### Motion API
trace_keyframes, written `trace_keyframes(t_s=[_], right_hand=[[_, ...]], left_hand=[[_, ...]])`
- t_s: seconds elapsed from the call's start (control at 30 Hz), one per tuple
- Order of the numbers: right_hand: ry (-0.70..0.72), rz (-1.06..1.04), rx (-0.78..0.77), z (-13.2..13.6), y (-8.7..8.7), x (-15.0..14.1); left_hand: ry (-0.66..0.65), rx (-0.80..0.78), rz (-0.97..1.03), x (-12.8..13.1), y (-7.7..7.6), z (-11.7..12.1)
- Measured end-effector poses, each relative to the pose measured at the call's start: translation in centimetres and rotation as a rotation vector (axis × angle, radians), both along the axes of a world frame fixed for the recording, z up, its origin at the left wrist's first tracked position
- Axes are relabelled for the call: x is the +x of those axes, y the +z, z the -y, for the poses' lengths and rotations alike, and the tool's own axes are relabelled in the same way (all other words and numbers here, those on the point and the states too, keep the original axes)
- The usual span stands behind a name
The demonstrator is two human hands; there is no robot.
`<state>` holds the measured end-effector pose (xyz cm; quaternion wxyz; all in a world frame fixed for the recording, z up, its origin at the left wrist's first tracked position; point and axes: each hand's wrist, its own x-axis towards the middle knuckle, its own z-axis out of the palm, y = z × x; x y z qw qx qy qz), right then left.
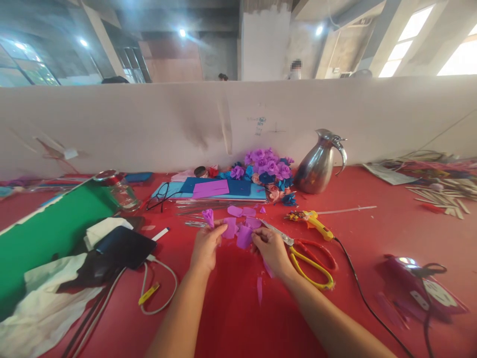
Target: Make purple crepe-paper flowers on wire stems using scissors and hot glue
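Note:
My left hand point(206, 246) is closed, with thumb and forefinger pinching a purple paper petal point(230, 227). A small rolled purple paper bud point(207, 217) rises just above the same hand, apparently held by its fingers too; its base is hidden. Between the fingertips of my right hand point(272, 248) is another purple paper petal point(244, 237). Loose cut petals point(234, 211) lie just beyond my hands on the red table point(238, 318). Scissors with red and yellow handles point(311, 268) lie beside my right hand, their blades partly behind it.
A yellow glue gun point(315, 223) trails its cord at right, near a steel jug point(316, 166). Finished paper flowers point(270, 166) and paper sheets point(223, 187) with glasses point(160, 198) lie behind. Left are a glass jar point(121, 191), a phone point(126, 246) and a cable point(175, 283).

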<state>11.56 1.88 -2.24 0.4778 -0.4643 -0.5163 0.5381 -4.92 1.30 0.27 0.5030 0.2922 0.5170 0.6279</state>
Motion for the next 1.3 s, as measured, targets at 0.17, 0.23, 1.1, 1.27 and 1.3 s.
trace_keyframes(t_s=[0.17,0.23,1.1,1.27,1.3], right_hand=[[0.028,0.008,-0.026,-0.2,-0.5,0.0],[0.003,0.000,-0.022,-0.1,-0.4,0.1],[0.036,-0.391,-0.032,0.6,1.9,-0.1],[0.059,-0.298,0.049,0.7,1.7,-0.2],[0.074,-0.294,0.055,0.8,1.7,-0.2]], left_hand=[[-0.015,-0.020,-0.037,0.2,0.0,0.1],[-0.020,-0.027,-0.046,0.4,0.1,0.2],[-0.175,0.129,-0.464,1.4,1.0,1.0],[-0.275,0.061,-0.295,1.8,1.2,1.2],[-0.327,0.057,-0.282,1.9,1.2,1.3]])
